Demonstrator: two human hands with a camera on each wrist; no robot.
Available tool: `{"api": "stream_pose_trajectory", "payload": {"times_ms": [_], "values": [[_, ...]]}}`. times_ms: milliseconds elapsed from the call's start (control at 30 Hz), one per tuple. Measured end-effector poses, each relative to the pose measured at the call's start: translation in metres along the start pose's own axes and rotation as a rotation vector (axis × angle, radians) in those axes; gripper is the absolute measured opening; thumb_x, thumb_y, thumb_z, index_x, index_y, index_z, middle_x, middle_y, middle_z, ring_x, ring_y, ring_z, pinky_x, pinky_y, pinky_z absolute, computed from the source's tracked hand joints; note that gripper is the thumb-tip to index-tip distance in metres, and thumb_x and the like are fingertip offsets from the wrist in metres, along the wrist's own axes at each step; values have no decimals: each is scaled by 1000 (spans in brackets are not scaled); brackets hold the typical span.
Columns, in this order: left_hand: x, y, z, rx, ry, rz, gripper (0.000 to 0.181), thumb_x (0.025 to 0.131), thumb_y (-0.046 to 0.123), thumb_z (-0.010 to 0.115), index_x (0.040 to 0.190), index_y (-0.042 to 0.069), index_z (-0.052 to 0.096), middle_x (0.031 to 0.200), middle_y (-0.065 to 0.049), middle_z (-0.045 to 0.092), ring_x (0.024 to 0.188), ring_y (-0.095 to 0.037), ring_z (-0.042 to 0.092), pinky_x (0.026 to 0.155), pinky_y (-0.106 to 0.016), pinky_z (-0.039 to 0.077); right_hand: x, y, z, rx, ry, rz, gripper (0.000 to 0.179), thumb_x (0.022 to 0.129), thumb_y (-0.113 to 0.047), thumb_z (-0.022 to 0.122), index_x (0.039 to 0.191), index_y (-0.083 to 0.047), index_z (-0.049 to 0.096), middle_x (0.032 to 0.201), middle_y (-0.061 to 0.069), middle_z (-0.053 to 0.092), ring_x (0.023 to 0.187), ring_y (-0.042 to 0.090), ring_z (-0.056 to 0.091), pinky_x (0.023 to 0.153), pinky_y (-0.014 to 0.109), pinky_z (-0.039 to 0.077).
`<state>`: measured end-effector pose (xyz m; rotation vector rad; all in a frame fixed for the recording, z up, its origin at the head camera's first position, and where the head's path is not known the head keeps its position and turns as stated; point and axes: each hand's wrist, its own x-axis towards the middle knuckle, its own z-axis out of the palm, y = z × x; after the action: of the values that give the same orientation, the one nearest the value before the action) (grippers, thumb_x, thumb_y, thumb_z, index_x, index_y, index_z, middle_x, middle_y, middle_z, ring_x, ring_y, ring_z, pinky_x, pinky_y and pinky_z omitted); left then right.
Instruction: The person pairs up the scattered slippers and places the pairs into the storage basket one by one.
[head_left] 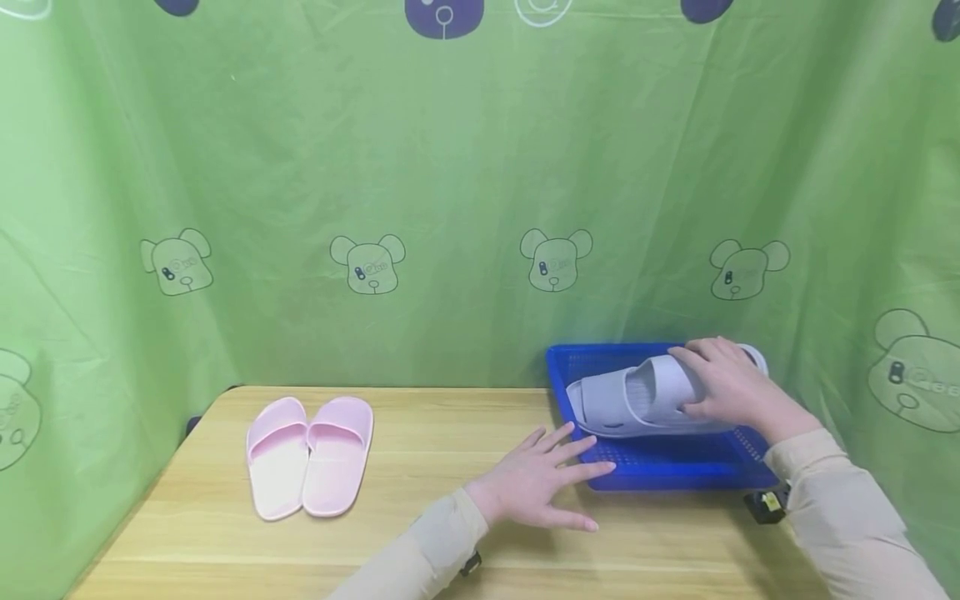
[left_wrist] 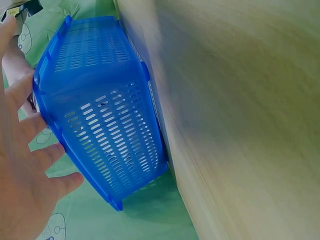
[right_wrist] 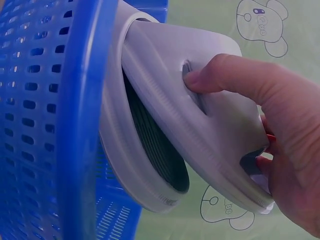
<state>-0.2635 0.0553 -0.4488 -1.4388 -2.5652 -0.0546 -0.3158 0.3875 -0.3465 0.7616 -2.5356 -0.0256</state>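
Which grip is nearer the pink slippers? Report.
Left. The left grip is right of the pink slippers, by the basket; the right grip, farther right, holds a gray slipper.

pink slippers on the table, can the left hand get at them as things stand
Probably yes: the left hand is spread beside the blue basket and holds nothing, and no object shows between it and the pink slippers; it would likely need to swing leftward.
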Motion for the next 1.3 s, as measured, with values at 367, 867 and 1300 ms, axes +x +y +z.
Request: {"api": "stream_pose_trajectory", "payload": {"times_ms": [367, 867, 1300], "values": [[0, 1, 0, -6, -1, 2, 78, 88, 76, 38, 152, 48, 4, 165, 6, 5, 153, -30, 7, 121, -54, 16, 5, 3, 2, 10, -66, 33, 86, 54, -30, 89, 127, 3, 56, 117, 30, 58, 110, 47, 51, 102, 69, 32], [0, 1, 1, -3, 7, 2, 78, 88, 77, 37, 153, 47, 7, 165, 5, 6, 153, -30, 8, 120, -54, 17, 13, 8, -1, -42, -180, 96, 86, 59, -32, 86, 132, 0, 54, 126, 29, 55, 119, 48, 46, 97, 70, 37], [-1, 0, 2, 4, 15, 4, 79, 88, 77, 38, 154, 46, 8, 165, 6, 6, 153, -30, 8, 120, -55, 17, 24, 11, -4, -35, -248, 127, 88, 56, -28, 87, 133, 0, 54, 129, 29, 54, 121, 48, 44, 98, 70, 36]]}}
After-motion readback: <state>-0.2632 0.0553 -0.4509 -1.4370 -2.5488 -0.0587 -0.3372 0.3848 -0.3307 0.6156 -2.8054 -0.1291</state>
